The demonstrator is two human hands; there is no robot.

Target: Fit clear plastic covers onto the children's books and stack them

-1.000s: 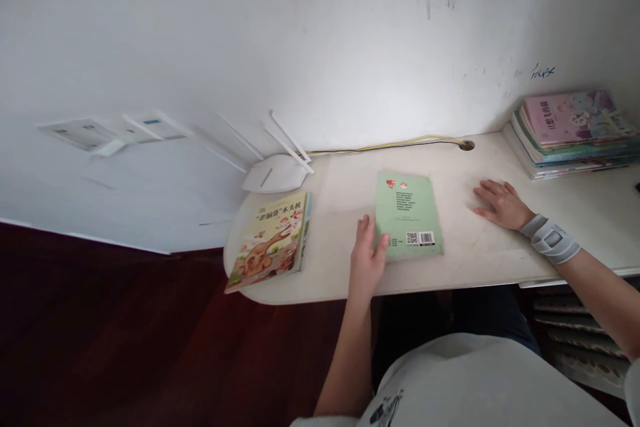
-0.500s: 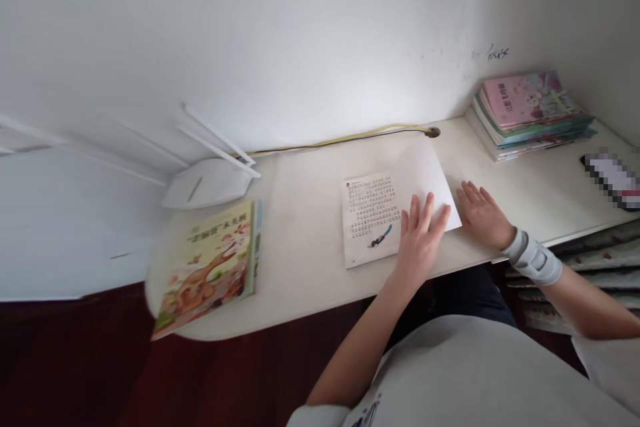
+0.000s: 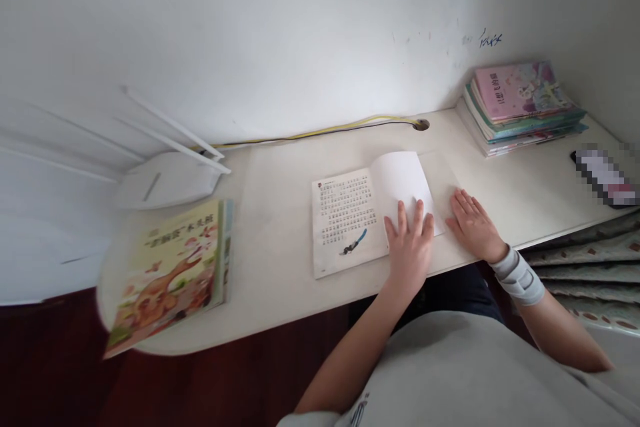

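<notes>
An open book (image 3: 345, 220) lies on the white desk (image 3: 280, 267) in front of me. Its left page carries printed text and a small bird picture with a blue tail; the right page is plain white. My left hand (image 3: 411, 237) rests on the lower part of that white page, fingers spread and stretched out. Just right of the book, my right hand (image 3: 473, 223) lies flat on the desk, its fingers extended and holding nothing. A grey wrist band (image 3: 517, 275) wraps the right wrist.
A stack of books (image 3: 523, 103) with a pink cover on top stands at the back right, near a phone (image 3: 603, 177). To the left are picture books (image 3: 170, 273) and a white router (image 3: 170, 180) with antennas. Yellow and black cables (image 3: 320, 130) run along the wall.
The white right page, lifted at its top before, now lies flatter. My left hand has slid down the page slightly. The view has shifted a little to the right.
</notes>
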